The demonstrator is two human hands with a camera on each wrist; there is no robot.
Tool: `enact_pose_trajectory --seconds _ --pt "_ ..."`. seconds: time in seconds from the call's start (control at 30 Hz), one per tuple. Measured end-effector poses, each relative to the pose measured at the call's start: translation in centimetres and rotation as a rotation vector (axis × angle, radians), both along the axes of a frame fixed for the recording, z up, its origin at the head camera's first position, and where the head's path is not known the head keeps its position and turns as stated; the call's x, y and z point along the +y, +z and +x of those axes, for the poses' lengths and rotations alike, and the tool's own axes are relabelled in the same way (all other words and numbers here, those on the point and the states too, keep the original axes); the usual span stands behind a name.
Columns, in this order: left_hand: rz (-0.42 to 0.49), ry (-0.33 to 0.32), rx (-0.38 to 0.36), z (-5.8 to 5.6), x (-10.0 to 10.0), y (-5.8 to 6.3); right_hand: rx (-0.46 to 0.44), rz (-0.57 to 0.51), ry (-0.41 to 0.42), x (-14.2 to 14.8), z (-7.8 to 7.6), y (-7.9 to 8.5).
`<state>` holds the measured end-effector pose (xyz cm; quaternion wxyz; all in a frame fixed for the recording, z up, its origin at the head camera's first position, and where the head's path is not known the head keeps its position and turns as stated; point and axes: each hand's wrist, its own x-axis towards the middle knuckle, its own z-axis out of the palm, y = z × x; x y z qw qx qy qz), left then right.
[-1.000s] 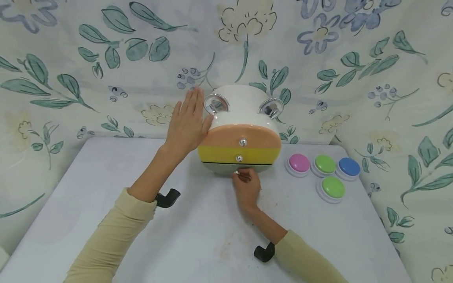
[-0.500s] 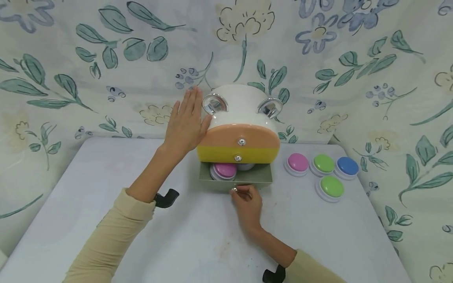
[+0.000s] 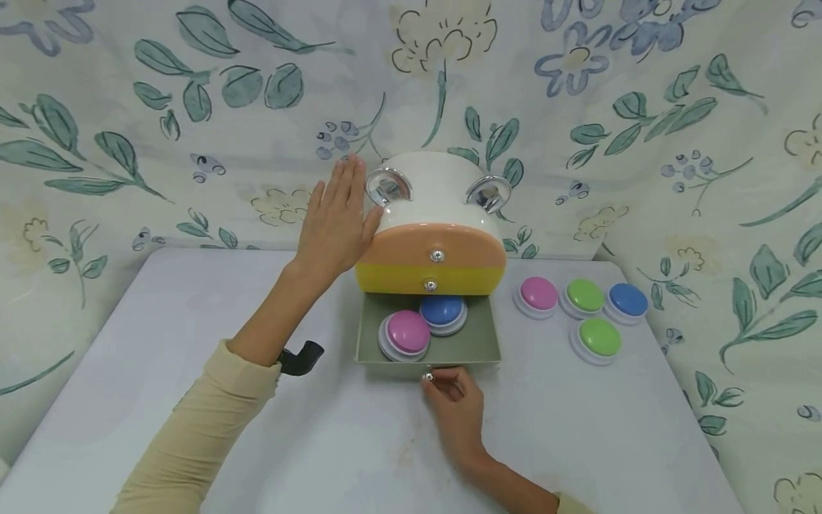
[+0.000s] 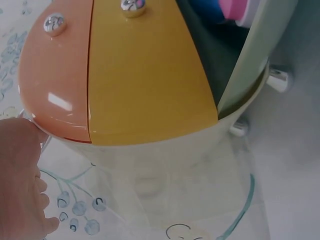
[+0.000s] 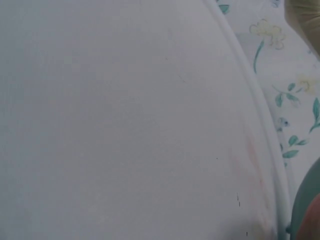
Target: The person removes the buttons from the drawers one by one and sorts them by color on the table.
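A small rounded cabinet (image 3: 443,187) with a white top stands at the back of the table. Its orange drawer (image 3: 398,246) and yellow drawer (image 3: 392,280) are closed; the green bottom drawer (image 3: 481,343) is pulled out. Inside the green drawer sit a pink push light (image 3: 409,331) and a blue push light (image 3: 442,310). My right hand (image 3: 457,410) pinches the small silver knob (image 3: 429,377) of that drawer. With fingers straight, my left hand (image 3: 337,218) rests against the cabinet's left side, as the left wrist view also shows near the orange drawer (image 4: 55,80).
Right of the cabinet lie a pink button (image 3: 539,293), a blue button (image 3: 627,300) and two green buttons (image 3: 600,338) on the white table (image 3: 359,442). Two silver handles (image 3: 389,188) stick out from the cabinet's top. A floral cloth (image 3: 257,143) hangs behind.
My right hand has drawn the green drawer out toward me from nearly closed, uncovering the pink and blue push lights. My left hand has stayed against the cabinet's side.
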<state>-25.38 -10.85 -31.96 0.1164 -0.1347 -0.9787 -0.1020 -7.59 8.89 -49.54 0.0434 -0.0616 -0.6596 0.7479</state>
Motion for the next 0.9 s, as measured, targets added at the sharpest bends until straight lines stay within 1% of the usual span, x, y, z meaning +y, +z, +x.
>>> enact_pose_trajectory --seconds 0.13,0.3,0.43,0.6,0.7,0.8,0.9 --pt "-0.003 0.000 -0.002 -0.1 0.0 0.0 -0.042 -0.016 -0.001 0.0 0.8 -0.1" --pt "-0.011 0.006 -0.004 0.0 0.0 0.1 -0.079 -0.026 0.023 0.1 1.4 -0.2" --pt "-0.003 0.004 -0.004 0.0 0.0 0.0 -0.086 -0.021 0.040 0.4 1.4 -0.5" --pt "-0.001 0.002 0.006 -0.2 0.1 0.0 -0.061 -0.007 0.050 0.8 1.4 -1.0" --pt "0.002 0.000 0.000 -0.2 0.1 0.0 -0.045 0.008 0.078 1.1 1.4 -1.1" --pt "0.000 -0.001 -0.009 -0.2 0.2 0.0 -0.046 0.050 0.132 1.9 1.5 -1.2" --pt "-0.007 0.004 -0.012 -0.2 0.2 0.0 -0.049 0.134 0.181 3.0 1.5 -0.8"
